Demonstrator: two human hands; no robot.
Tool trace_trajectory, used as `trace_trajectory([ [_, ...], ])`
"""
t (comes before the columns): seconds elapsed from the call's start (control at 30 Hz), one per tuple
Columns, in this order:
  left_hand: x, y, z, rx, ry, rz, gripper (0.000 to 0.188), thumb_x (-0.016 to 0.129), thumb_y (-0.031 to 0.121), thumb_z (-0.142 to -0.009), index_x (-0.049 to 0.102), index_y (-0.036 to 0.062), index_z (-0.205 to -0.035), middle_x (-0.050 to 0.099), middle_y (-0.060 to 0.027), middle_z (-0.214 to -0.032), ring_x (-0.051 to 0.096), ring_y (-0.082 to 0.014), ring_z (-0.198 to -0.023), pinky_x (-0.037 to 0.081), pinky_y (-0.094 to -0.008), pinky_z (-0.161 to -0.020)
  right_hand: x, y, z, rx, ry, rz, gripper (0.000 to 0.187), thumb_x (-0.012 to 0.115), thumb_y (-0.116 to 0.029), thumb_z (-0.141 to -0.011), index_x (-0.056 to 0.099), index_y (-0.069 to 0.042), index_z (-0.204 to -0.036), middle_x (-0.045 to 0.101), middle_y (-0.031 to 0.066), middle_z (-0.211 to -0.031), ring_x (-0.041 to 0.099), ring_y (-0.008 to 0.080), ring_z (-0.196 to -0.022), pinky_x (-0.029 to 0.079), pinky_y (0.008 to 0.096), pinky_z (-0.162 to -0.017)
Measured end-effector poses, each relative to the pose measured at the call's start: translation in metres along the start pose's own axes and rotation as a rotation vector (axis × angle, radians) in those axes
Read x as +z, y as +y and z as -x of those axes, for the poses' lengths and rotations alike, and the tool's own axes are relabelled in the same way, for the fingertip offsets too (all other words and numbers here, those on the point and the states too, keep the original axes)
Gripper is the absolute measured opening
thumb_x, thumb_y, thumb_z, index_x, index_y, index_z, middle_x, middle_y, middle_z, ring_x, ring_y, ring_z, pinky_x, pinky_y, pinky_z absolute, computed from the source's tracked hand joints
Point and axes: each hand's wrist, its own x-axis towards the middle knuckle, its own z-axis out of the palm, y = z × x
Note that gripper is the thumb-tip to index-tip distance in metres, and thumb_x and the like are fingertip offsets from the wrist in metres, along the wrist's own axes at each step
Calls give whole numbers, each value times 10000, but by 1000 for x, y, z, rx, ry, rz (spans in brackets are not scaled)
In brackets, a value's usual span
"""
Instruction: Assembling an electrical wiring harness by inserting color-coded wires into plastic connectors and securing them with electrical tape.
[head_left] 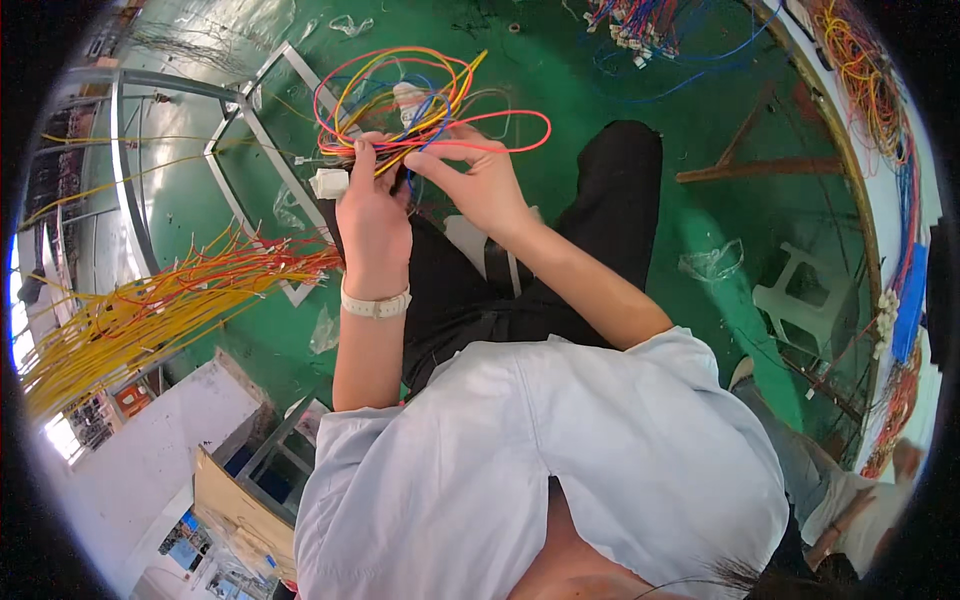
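A looped bundle of thin wires (440, 135) in red, yellow, blue and black is held up in front of my knees. My left hand (372, 205) is closed round the lower left part of the bundle, with the thumb up against it. Beside that hand hangs a white plastic connector (329, 182), and another white connector (408, 100) sits among the loops. My right hand (478, 180) pinches the wires just right of the left hand, thumb and fingers pressed together. The fingertips are partly hidden behind the bundle.
Long yellow and red wires (170, 300) hang over a metal frame (260, 130) on my left. A table (855, 160) with more wires (870, 60) curves along the right. A pale plastic stool (800, 300) stands below it. Plastic scraps (712, 262) lie on the green floor. Another person's arm (845, 520) shows at lower right.
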Motion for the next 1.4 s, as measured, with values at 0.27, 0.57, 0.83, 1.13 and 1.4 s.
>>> trace_trajectory([
  [0.27,9,-1,4,-5,6,4,201,491,256,-970,580,83,-1021,607,-27,-965,568,-131,-909,446,-297,-752,0,7,3,-118,111,88,161,719,-147,-791,722,-16,-885,640,110,-1024,550,198,-1032,419,321,-902],
  [0.57,-8,-9,-41,263,-93,135,109,460,106,-969,515,40,-904,544,-49,-829,545,-159,-827,457,-305,-748,-19,-41,44,299,-731,399,267,622,-207,-876,659,5,-1035,676,125,-970,641,203,-927,486,292,-835],
  [0.83,1,-2,-23,38,-334,45,119,435,137,-964,459,31,-916,460,-31,-805,458,-177,-797,393,-313,-763,-53,-21,-19,-22,-141,198,233,529,-156,-906,665,27,-858,653,57,-785,592,102,-761,471,244,-704],
  [1.13,6,7,-19,-164,-461,175,158,389,145,-976,445,47,-866,439,-22,-783,471,-180,-799,404,-306,-751,-50,-5,-19,408,-189,-708,291,522,-135,-885,588,81,-1069,557,-23,-823,480,55,-684,374,206,-591],
  [1.4,-5,-24,-33,-148,-239,-80,217,428,105,-948,551,-29,-1068,602,-71,-1010,597,-170,-934,504,-284,-795,-38,-40,11,-399,-290,253,301,555,57,-770,653,-4,-1048,625,96,-1107,595,154,-883,470,291,-817],
])
